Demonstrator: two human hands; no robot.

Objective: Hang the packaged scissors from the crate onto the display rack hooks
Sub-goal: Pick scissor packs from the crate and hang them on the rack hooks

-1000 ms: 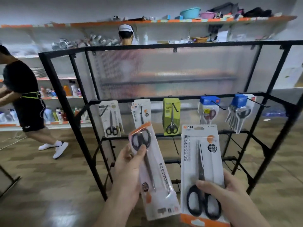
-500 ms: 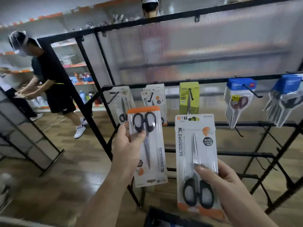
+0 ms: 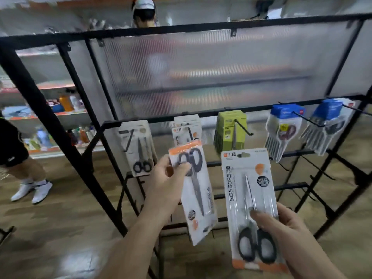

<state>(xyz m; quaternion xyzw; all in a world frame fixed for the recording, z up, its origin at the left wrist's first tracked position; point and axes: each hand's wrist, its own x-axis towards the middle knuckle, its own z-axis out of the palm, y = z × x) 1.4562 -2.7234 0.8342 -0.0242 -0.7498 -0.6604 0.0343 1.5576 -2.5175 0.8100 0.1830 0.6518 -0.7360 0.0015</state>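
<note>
Tilted further than a moment ago, one scissors pack (image 3: 198, 198) is pinched at its handle end by my left hand (image 3: 167, 178); my right hand (image 3: 281, 224) grips a second pack (image 3: 249, 188) low down. Beyond, five hooks (image 3: 243, 127) along the rack (image 3: 201, 27) rail carry scissors.

A scissors pack (image 3: 249, 200) in each hand (display rack (image 3: 201, 29) behind)

Hanging packs (image 3: 229, 131) fill the top row of the display rack (image 3: 60, 127), and black hooks (image 3: 243, 127) poke out in front. A ribbed panel (image 3: 201, 73) shuts the back. Low on the right, bare hooks (image 3: 319, 169) have open air around them.
</note>
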